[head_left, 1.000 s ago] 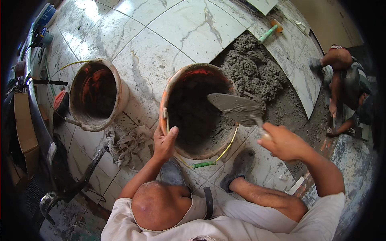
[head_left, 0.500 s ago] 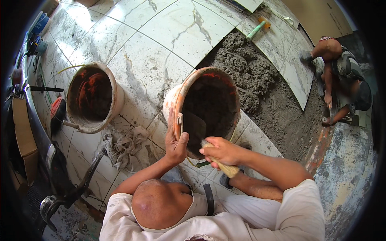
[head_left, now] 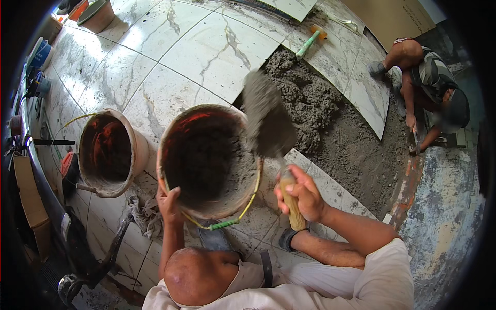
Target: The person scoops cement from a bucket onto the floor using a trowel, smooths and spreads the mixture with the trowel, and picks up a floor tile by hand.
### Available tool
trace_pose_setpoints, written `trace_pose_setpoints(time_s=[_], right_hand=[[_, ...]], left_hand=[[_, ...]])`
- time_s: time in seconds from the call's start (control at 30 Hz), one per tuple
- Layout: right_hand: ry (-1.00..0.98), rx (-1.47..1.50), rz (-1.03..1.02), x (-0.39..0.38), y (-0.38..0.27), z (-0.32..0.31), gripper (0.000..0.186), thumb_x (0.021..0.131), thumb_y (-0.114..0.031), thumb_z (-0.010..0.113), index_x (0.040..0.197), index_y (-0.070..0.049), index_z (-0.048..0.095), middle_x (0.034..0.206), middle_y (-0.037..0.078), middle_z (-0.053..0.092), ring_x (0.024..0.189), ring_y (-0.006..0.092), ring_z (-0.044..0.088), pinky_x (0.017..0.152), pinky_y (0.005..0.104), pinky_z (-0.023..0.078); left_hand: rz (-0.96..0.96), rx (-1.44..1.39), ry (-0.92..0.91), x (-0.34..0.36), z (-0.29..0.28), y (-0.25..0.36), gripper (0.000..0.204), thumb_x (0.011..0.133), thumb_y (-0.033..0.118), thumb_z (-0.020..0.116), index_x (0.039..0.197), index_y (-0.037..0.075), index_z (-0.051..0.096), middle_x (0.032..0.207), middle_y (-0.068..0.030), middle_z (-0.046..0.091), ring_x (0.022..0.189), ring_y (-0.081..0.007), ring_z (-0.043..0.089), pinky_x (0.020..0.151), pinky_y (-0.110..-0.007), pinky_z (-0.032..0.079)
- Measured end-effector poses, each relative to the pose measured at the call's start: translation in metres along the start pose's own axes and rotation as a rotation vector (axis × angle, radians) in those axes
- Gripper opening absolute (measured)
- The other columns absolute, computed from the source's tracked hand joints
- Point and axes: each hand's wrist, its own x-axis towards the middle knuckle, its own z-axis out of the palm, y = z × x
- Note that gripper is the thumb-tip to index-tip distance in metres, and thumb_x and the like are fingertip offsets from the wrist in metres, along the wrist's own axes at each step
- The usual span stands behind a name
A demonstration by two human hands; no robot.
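- Fingers point(head_left: 282, 202) of the right hand point(head_left: 308, 199) wrap the trowel point(head_left: 275, 138), just raised from the bucket point(head_left: 186, 129).
- Mortar point(head_left: 262, 106) load out, at bucket's two o'clock.
- Left hand point(head_left: 170, 205) clasps bucket, seven o'clock.

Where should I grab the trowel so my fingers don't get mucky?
I'd take its wooden handle from the lower right, where the right hand holds it. The handle is long and slim and points down toward the near side; the trowel's far end is heaped with mortar.
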Motion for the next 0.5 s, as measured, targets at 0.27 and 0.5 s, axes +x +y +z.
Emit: trace_pose_setpoints(time_s=[0.27, 0.5], right_hand=[[0.755, -0.831, -0.085, 0.149, 0.055, -0.052, 0.022, 0.088, -0.022, 0.047, 0.099, -0.003, 0.041, 0.081, 0.011, 0.056, 0.059, 0.0213, 0.058, 0.054, 0.0344, 0.049], [0.680, -1.268, -0.065, 0.131, -0.007, -0.124, 0.034, 0.084, -0.032, 0.052, 0.101, -0.003, 0.045, 0.090, 0.022, 0.063, 0.086, 0.0393, 0.061, 0.074, 0.0484, 0.048]], left_hand=[[0.022, -0.018, 0.040, -0.008, -0.043, 0.015, 0.051, 0.076, 0.008, 0.057, 0.125, 0.000, 0.045, 0.109, -0.0099, 0.057, 0.093, -0.0187, 0.059, 0.083, -0.030, 0.049], [-0.055, 0.028, 0.058, -0.010, -0.069, 0.008, 0.039, 0.085, 0.017, 0.059, 0.120, 0.002, 0.049, 0.104, -0.0041, 0.057, 0.093, -0.0128, 0.055, 0.084, -0.028, 0.044]])
